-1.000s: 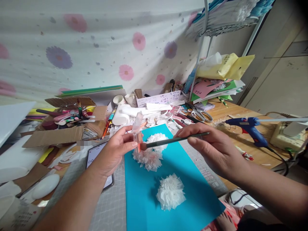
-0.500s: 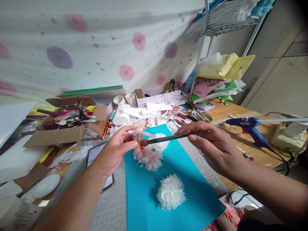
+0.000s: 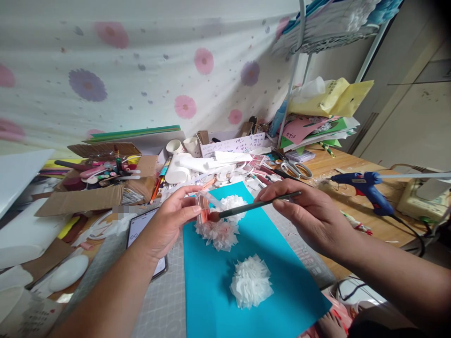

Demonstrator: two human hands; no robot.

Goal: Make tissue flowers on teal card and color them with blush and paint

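My left hand is closed on a small clear-lidded makeup compact with orange-pink powder, tilted up on its edge. Between the thumb and fingers of my right hand is a dark-handled makeup brush; its brown bristle tip meets the powder or lies right beside it. Under the compact, a pink-tinged white paper flower rests on a blue sheet. Behind it sits a white paper flower, partly hidden by the brush. Nearer to me lies another white paper flower.
A phone lies left of the blue sheet on a grey cutting mat. Further left stands a cardboard box of pens. Scissors and paper scraps lie behind. A blue glue gun with its cord is at the right.
The brush tip has shifted slightly down and to the right along the compact, its handle now tilted more steeply. My right hand has moved a little with it; the flowers stay in place.
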